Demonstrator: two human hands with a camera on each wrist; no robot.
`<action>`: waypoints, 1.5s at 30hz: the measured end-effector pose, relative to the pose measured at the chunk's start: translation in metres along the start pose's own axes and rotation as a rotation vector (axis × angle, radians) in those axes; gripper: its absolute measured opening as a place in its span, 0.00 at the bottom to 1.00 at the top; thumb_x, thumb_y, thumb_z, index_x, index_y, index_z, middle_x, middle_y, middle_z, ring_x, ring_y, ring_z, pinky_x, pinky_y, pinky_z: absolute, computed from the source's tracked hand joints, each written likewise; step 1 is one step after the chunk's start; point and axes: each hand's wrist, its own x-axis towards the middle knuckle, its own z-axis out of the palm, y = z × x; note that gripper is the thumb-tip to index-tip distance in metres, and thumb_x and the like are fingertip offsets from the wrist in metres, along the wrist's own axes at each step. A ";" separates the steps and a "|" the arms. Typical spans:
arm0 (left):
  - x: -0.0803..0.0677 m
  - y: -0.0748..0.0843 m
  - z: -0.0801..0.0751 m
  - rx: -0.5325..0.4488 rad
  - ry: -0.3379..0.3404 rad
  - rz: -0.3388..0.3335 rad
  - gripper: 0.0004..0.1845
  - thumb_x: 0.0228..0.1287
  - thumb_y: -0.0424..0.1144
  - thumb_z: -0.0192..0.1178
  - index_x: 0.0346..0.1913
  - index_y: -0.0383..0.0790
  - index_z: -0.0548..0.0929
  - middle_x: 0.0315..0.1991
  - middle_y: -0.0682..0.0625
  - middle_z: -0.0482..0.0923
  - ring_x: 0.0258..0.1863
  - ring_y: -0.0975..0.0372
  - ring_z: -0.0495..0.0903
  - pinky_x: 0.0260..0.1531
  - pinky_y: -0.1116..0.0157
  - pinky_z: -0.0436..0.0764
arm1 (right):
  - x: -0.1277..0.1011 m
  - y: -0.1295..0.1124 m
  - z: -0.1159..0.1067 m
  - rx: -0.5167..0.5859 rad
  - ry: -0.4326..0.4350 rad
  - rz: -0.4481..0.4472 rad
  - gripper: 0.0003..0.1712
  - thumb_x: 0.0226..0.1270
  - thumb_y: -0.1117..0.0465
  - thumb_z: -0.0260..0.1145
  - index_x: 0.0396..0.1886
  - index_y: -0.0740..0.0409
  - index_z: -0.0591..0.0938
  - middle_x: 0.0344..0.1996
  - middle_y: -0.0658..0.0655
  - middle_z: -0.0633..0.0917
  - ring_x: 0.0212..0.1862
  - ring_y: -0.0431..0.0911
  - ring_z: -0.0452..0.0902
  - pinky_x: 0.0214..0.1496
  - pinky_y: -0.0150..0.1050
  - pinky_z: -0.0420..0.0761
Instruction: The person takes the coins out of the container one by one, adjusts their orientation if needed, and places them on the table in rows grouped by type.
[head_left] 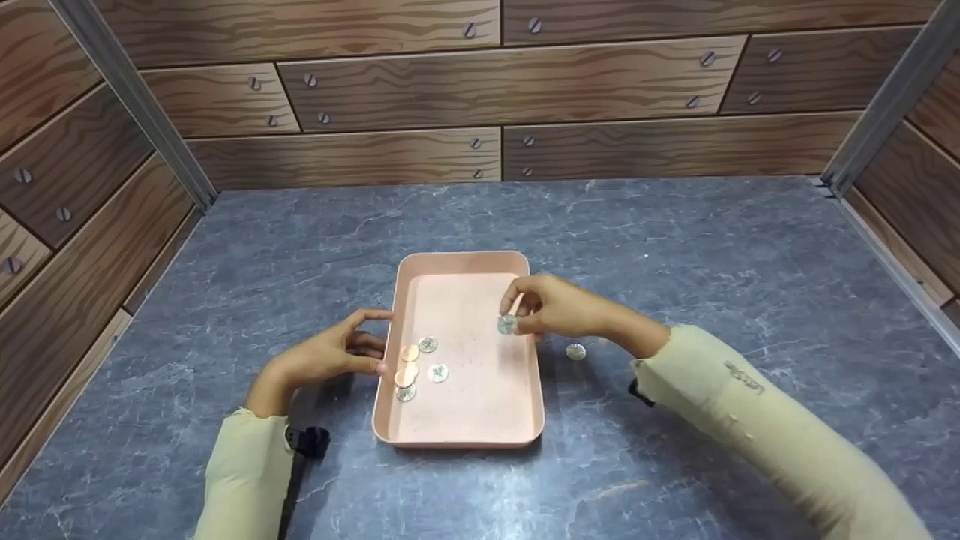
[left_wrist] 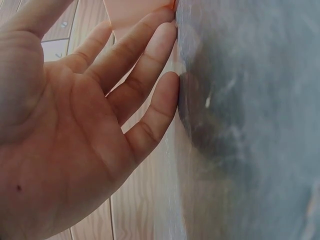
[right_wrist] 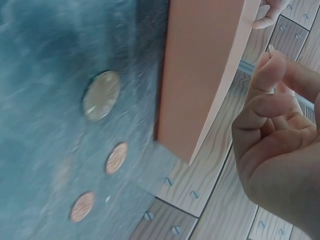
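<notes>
My right hand [head_left: 559, 306] pinches a silver coin [head_left: 507, 324] between thumb and fingertips, over the right side of a pink tray [head_left: 465, 431]. In the right wrist view the coin shows as a thin edge at the fingertips. On the tray's left side, my left hand [head_left: 322, 356] touches the wall with thumb and index finger. Its other fingers [left_wrist: 162, 95] reach down to the tabletop, fairly straight. Inside the tray, toward its left wall, lie several coins, among them a copper coin [head_left: 409, 352] and a silver coin [head_left: 438, 373].
A silver coin [right_wrist: 101, 96] and two copper coins, one nearer the tray [right_wrist: 116, 158] and one farther off [right_wrist: 82, 206], lie on the dark marbled tabletop [head_left: 712, 247] right of the tray. Wood-patterned panels [head_left: 510, 86] with grey corner posts enclose the table.
</notes>
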 end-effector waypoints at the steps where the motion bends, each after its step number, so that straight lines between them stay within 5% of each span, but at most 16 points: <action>1: 0.000 0.000 0.000 -0.004 -0.003 0.002 0.43 0.60 0.39 0.67 0.72 0.40 0.53 0.60 0.30 0.73 0.60 0.45 0.75 0.56 0.60 0.78 | -0.003 0.002 -0.001 0.016 -0.004 0.000 0.12 0.57 0.74 0.63 0.43 0.68 0.78 0.25 0.54 0.80 0.22 0.40 0.73 0.25 0.32 0.77; 29: 0.000 0.000 0.001 0.007 0.005 -0.001 0.43 0.59 0.40 0.68 0.72 0.42 0.54 0.59 0.31 0.75 0.60 0.46 0.76 0.55 0.62 0.78 | -0.064 0.061 -0.031 0.100 0.035 0.173 0.19 0.57 0.71 0.66 0.48 0.72 0.76 0.24 0.53 0.82 0.22 0.38 0.74 0.26 0.31 0.78; 45: -0.001 0.000 0.000 0.020 0.003 0.010 0.43 0.60 0.40 0.68 0.72 0.41 0.54 0.58 0.31 0.75 0.60 0.46 0.76 0.56 0.60 0.78 | -0.074 0.078 -0.034 0.074 0.038 0.285 0.17 0.54 0.71 0.66 0.45 0.70 0.76 0.19 0.46 0.79 0.21 0.36 0.72 0.21 0.28 0.71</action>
